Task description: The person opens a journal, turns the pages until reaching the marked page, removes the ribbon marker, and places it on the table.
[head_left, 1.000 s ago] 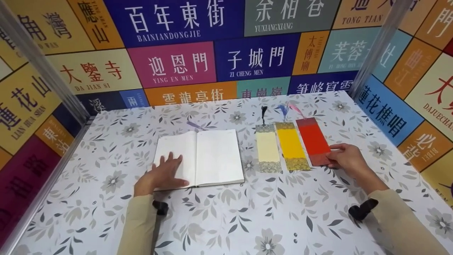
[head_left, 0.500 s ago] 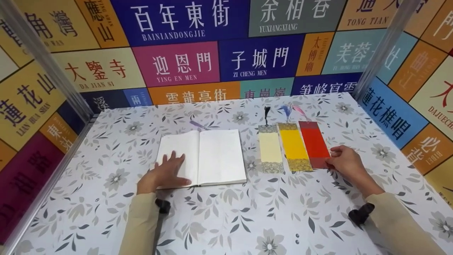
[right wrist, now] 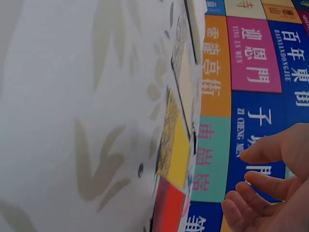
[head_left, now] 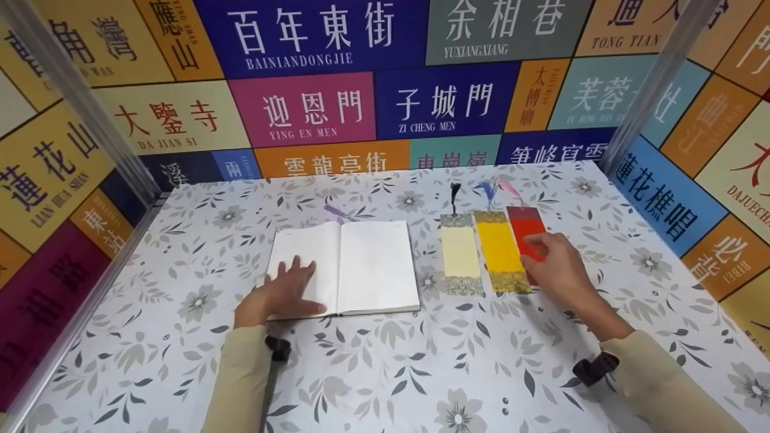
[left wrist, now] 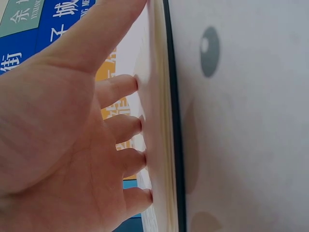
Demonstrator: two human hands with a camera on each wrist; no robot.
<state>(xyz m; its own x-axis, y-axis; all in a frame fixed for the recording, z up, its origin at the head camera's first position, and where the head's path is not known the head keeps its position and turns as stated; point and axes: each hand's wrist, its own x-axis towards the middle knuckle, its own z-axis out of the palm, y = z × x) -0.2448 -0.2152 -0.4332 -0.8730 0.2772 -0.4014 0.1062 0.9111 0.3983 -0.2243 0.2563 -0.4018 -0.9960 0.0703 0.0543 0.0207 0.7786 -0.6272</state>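
Note:
An open notebook (head_left: 376, 264) with blank pages lies left of centre. My left hand (head_left: 287, 294) rests on its left page with fingers spread; in the left wrist view, the fingertips touch the paper above the dark cover edge (left wrist: 176, 125). To the right, three tasselled bookmarks lie side by side: cream (head_left: 460, 251), yellow (head_left: 501, 246) and red (head_left: 522, 221). Over the red one hovers my right hand (head_left: 556, 264), hiding its lower part. The right wrist view shows that hand's thumb (right wrist: 265, 149) apart from the loosely bent fingers, with nothing between them.
A flower-patterned cloth (head_left: 373, 373) covers the table. Behind it stands a wall (head_left: 445, 99) of coloured panels with Chinese lettering, and clear upright corner edges rise at both sides. A purple ribbon (head_left: 337, 211) sticks out past the notebook's top.
My right hand has let go of the red bookmark's lower right corner, risen and moved left over it. The left hand keeps its place on the page.

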